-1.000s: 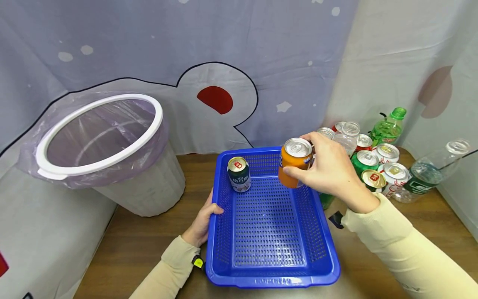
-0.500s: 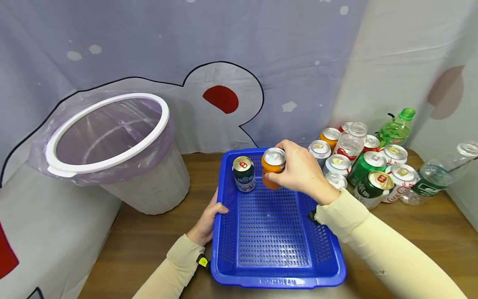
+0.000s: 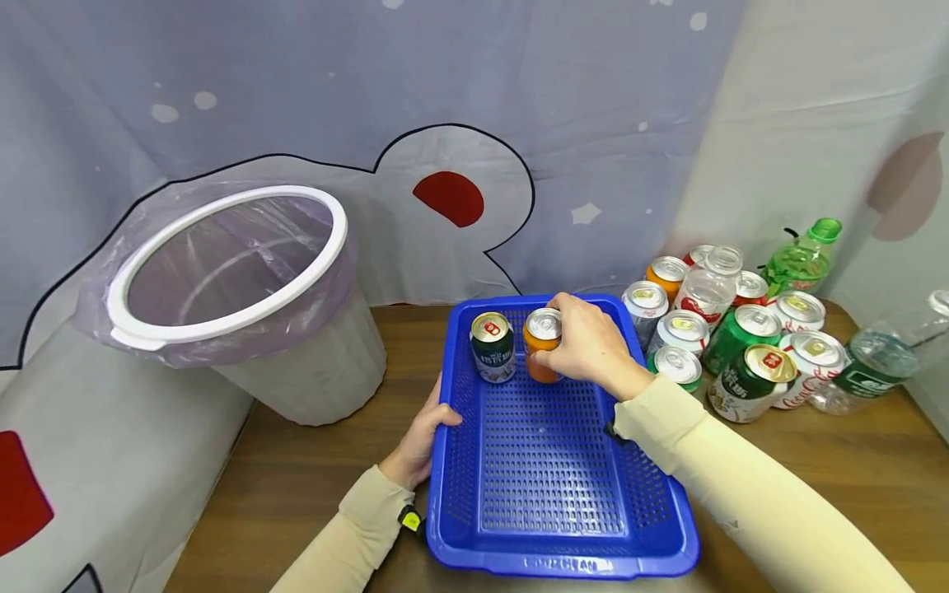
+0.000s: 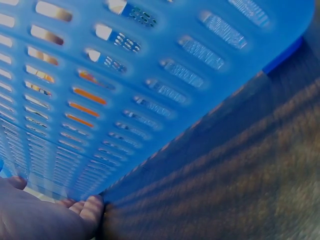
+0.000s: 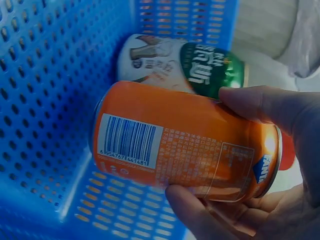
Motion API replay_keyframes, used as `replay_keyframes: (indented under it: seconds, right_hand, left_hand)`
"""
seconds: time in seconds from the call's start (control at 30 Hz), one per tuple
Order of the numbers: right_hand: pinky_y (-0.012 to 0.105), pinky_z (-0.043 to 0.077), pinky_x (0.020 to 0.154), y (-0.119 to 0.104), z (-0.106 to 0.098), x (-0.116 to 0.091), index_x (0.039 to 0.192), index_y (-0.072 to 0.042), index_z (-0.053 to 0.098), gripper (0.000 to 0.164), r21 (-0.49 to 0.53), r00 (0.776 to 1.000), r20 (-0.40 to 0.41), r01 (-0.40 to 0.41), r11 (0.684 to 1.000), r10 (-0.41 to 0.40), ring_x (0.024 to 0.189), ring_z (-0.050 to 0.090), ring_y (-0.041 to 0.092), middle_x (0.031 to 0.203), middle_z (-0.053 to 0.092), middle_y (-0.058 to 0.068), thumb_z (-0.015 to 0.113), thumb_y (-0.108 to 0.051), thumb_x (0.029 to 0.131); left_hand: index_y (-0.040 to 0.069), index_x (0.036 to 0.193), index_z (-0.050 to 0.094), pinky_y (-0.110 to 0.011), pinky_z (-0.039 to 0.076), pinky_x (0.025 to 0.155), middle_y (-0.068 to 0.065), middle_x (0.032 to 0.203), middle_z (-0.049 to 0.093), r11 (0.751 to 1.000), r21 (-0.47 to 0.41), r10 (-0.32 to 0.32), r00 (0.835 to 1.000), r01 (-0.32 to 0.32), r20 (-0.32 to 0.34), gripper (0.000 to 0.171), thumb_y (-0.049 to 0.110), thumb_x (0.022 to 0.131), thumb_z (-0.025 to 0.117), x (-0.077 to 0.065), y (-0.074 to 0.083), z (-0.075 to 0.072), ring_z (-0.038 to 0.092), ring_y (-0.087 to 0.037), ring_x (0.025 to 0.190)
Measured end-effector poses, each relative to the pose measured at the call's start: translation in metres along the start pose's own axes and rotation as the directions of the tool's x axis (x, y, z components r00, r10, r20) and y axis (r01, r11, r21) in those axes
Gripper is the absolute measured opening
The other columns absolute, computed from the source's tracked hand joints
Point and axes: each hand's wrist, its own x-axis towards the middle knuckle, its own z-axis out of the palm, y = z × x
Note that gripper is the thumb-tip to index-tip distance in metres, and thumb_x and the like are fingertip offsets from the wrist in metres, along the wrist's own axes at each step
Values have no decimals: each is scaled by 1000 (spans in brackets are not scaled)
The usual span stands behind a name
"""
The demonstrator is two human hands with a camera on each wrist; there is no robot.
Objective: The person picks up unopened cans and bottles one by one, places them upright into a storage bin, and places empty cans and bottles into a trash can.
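My right hand (image 3: 589,346) grips an orange Fanta can (image 3: 540,369) near its top, inside the back part of a blue plastic basket (image 3: 549,461). Thumb and fingers span the can's sides in the right wrist view, where its barcode (image 5: 131,140) faces the camera. Just left of it, a dark green and white drink can (image 3: 495,356) with a gold lid stands upright in the basket's back left corner. My left hand (image 3: 419,436) holds the basket's left side, thumb over the rim. In the left wrist view its fingers (image 4: 90,212) lie against the basket's outer wall.
Several cans stand in a group right of the basket, including a green can (image 3: 741,338) and a Coca-Cola can (image 3: 810,375). Among them are a clear bottle (image 3: 708,292) and a green bottle (image 3: 799,265). A bag-lined bin (image 3: 315,362) stands at left on the wooden table (image 3: 245,511).
My right hand has carried the orange can leftward and lower into the basket, beside the green can. My left hand keeps its hold. The head view has shifted slightly.
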Motion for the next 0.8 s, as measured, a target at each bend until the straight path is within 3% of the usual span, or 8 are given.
replay_keyframes:
  seconds: [0.3,0.57,0.8]
  right_hand:
    - [50,55,80,3,11,9,117,-7,62,61,-4,1000,13,4,1000,-4,93,68,35,105,72,12,92,-30,69]
    - [49,55,84,3,18,16,118,-6,62,62,8,999,35,35,999,-35,96,68,33,106,72,12,91,-31,70]
    - [49,54,86,7,23,17,119,-6,62,63,-1,999,29,25,1000,-25,97,68,34,106,72,12,92,-32,69]
  left_hand:
    - [32,166,-4,-49,25,120,-14,172,7,1000,-1,-8,1000,8,-14,101,5,79,39,-1,3,3,15,-44,152]
    - [28,166,-3,-48,24,120,-15,172,7,1000,-5,-2,999,2,-34,101,4,77,40,-1,1,2,14,-42,151]
    - [31,166,-4,-50,26,119,-15,171,8,1000,-2,-19,999,18,-26,101,5,78,40,-1,1,2,15,-43,151]
